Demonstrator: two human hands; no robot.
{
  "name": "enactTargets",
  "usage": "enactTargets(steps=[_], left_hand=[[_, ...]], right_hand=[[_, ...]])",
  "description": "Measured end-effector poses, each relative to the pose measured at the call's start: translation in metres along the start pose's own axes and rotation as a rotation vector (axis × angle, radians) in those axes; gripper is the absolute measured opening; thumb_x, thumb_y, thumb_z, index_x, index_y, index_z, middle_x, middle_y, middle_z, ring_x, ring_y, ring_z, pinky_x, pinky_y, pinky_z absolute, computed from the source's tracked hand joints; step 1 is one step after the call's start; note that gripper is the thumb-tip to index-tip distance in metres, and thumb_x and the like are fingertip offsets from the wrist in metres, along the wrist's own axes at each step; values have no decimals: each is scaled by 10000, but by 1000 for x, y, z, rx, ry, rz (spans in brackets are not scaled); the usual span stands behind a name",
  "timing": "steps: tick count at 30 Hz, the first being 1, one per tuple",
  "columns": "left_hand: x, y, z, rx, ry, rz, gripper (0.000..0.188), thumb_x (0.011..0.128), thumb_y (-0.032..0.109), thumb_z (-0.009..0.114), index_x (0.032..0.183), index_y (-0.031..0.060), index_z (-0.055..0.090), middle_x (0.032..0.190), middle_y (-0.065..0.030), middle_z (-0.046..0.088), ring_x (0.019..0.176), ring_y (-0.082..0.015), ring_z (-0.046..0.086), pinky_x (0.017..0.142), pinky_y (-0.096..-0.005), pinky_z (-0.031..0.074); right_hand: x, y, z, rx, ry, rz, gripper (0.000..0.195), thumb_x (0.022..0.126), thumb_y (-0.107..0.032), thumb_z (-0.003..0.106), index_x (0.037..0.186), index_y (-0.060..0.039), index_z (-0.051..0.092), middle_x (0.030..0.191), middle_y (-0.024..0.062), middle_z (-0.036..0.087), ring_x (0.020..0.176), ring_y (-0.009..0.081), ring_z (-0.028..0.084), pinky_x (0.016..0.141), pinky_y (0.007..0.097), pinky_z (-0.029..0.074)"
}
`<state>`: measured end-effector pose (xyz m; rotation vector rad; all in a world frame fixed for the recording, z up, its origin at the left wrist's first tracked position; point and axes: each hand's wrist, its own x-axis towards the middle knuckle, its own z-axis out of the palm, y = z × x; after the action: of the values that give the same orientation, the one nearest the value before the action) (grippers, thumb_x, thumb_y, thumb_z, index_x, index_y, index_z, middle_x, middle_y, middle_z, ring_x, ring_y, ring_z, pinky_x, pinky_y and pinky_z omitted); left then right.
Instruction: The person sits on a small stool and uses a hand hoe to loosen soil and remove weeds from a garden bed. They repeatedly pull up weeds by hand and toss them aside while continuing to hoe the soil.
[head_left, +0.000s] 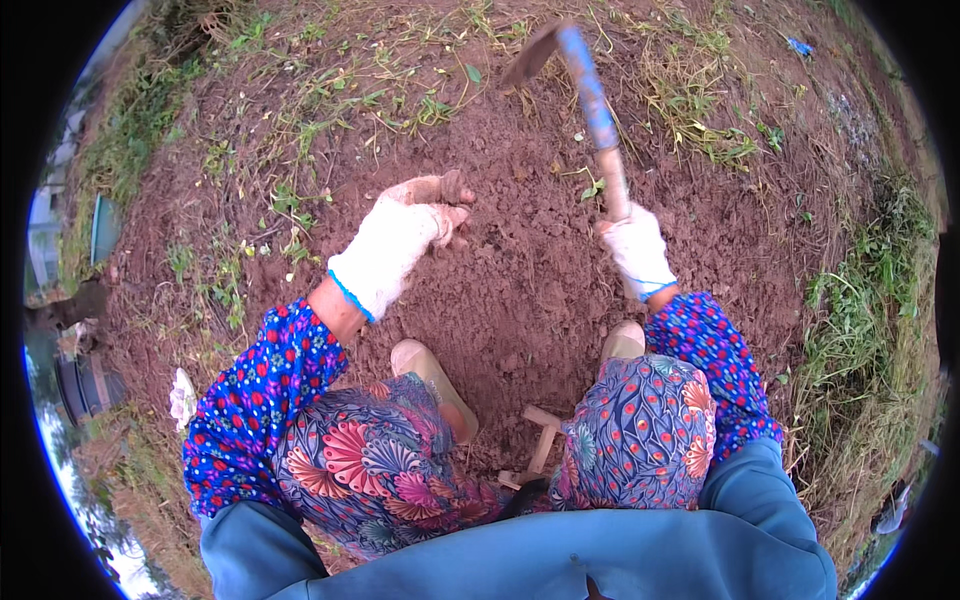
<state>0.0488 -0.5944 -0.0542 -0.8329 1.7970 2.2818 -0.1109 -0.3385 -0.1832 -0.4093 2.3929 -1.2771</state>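
Note:
My right hand (637, 244), in a white knit glove with a blue cuff, grips the lower end of a short-handled hoe (600, 124). Blue wrapping covers the upper part of its wooden handle. The metal hoe blade (534, 54) is raised at the far end, pointing left, and slightly blurred. Over the loose reddish-brown soil (510, 300), my left hand (409, 232) wears a matching glove with mud-caked fingertips. Its fingers are bent and apart from the thumb, and nothing shows between them.
My shoes (435, 382) stand on the soil, knees spread. Between my legs shows part of a low wooden stool (541, 446). Uprooted weeds (337, 105) lie ahead, and grass (862, 337) grows at right. A dark bucket (90, 386) and a blue scrap (800, 46) lie farther off.

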Motion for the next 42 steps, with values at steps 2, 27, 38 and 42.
enactTargets(steps=[2,27,38,42], left_hand=[[1,-3,4,47,-15,18,273,820,71,638,1076,9,568,941,-53,624,778,-120,589,655,-246,498],[65,-234,115,1411,-278,-63,331,865,276,439,937,37,656,812,-220,648,785,-383,636,697,-472,500],[113,-80,-3,1527,37,-65,335,691,290,608,930,73,699,985,-188,651,895,-370,628,842,-420,491],[102,-30,-6,1075,-25,-164,350,737,132,609,1056,-12,624,819,-135,668,877,-243,659,725,-321,501]], right_hand=[[-10,47,22,-476,-105,76,196,777,-183,631,859,-10,590,671,125,621,587,263,610,562,356,512],[-197,142,-52,147,27,667,160,722,-80,691,838,-27,593,712,43,590,638,146,565,575,312,452],[-185,117,-69,-140,-129,730,261,712,-167,700,928,-48,617,777,97,636,719,204,624,647,334,483],[-168,105,-61,-135,-162,712,301,708,-199,703,961,-55,626,801,116,653,748,225,645,673,342,494]])
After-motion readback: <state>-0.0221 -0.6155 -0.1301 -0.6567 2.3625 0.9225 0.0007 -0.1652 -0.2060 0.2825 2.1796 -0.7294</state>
